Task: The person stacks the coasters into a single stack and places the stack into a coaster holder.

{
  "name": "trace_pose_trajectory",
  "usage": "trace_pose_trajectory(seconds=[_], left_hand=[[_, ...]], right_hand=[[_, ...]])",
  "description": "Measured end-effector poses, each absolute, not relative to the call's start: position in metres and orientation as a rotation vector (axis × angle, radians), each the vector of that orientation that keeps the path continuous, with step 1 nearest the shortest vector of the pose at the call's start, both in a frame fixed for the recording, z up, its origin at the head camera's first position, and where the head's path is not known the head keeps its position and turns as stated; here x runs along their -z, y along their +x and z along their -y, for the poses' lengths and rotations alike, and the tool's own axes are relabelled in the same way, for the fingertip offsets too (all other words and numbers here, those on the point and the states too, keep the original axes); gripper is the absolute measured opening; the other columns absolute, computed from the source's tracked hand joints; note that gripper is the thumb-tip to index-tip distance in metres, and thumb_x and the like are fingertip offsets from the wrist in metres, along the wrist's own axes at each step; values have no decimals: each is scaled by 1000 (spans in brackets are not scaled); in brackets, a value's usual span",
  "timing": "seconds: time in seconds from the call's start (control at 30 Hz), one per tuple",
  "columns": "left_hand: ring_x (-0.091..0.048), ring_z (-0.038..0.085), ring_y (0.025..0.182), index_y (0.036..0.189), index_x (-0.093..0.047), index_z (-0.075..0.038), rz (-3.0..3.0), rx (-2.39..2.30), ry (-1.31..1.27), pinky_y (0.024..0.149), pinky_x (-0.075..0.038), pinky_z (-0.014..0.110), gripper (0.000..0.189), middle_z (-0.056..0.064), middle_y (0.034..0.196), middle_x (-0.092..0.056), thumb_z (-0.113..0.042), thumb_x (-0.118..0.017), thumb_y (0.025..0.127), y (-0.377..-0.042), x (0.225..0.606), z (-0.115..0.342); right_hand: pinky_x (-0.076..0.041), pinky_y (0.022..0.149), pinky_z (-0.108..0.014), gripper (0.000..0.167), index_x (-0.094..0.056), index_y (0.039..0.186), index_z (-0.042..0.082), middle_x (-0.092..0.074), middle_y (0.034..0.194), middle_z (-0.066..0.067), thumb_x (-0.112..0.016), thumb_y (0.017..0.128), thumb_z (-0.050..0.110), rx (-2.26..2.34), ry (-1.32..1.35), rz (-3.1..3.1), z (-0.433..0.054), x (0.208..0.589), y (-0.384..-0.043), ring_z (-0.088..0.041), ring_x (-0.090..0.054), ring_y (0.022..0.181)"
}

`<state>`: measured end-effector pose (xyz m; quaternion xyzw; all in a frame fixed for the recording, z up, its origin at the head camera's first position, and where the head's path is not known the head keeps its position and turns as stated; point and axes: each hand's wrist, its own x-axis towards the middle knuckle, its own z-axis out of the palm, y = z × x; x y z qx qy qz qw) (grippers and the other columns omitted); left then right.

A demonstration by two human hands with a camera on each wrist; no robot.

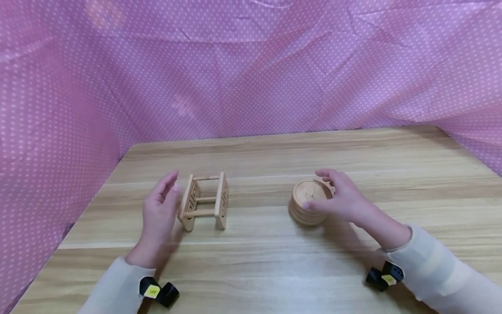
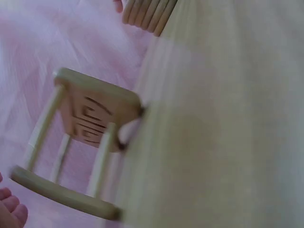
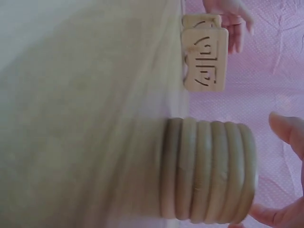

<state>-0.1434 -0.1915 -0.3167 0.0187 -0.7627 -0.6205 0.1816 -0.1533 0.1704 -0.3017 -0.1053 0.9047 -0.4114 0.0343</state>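
A stack of several round wooden coasters [image 1: 310, 192] lies on the table, the top one bearing a thin line drawing. My right hand [image 1: 343, 198] hovers at its right side, thumb and fingers spread around the top. From the right wrist, the thumb [image 3: 287, 130] shows apart from the stack [image 3: 209, 171], while a fingertip comes close to its upper edge; contact there is uncertain. To the left stands a wooden coaster rack [image 1: 205, 199] with carved end panels joined by rods. My left hand [image 1: 158, 213] is just left of the rack, fingers loosely bent, holding nothing.
The wood-grain table [image 1: 251, 266] carries both things, with a gap between rack and stack. Pink polka-dot cloth [image 1: 243, 78] hangs behind and along the sides. A small black device is strapped to each wrist.
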Motion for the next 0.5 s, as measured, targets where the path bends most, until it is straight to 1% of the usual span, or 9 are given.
trace_pose_trajectory(seconds=[0.07,0.13,0.2,0.3,0.37,0.43,0.5], left_hand=[[-46,15,122,131,-50,-2,2184,1547,-93,102,-38,16,40,8,136,-49,-5,-53,91,-142,311,188],[-45,17,124,131,-50,-2,2195,1409,-230,106,-35,24,45,10,137,-49,-3,-57,87,-140,306,180],[-41,22,128,134,-46,-2,2220,1306,-368,110,-32,32,54,11,140,-45,-4,-62,83,-135,301,169],[-35,26,132,142,-33,-5,2309,1232,-496,111,-29,41,73,11,145,-37,-10,-67,79,-126,294,147],[-30,24,135,146,-23,-7,2395,1237,-559,112,-26,41,83,8,149,-31,-15,-70,77,-121,291,132],[-27,23,137,148,-19,-11,2497,1249,-591,112,-25,43,89,5,150,-27,-20,-72,77,-117,290,117],[-27,21,136,148,-19,-15,2591,1264,-612,112,-24,43,89,2,151,-26,-24,-72,77,-114,291,103]], right_hand=[[-37,98,-58,87,-36,136,0,-38,136,-24,-78,71,39,1263,-322,-2762,-171,298,-153,-42,-34,122],[-36,98,-58,85,-37,136,1,-39,135,-24,-77,72,41,1252,-328,-2750,-172,295,-153,-41,-34,122],[-36,98,-57,83,-39,135,3,-41,134,-23,-76,72,42,1230,-343,-2744,-172,292,-153,-39,-35,122],[-37,96,-56,78,-43,132,4,-43,131,-22,-76,73,42,1198,-382,-2752,-172,289,-154,-38,-37,120],[-38,95,-57,75,-45,130,3,-44,129,-22,-76,73,41,1179,-404,-2758,-172,288,-154,-38,-38,120],[-38,96,-57,74,-46,129,2,-45,129,-22,-76,73,40,1164,-411,-2762,-172,287,-154,-39,-38,120],[-38,96,-57,75,-46,129,1,-46,129,-22,-76,73,40,1148,-416,-2765,-172,287,-154,-39,-38,120]])
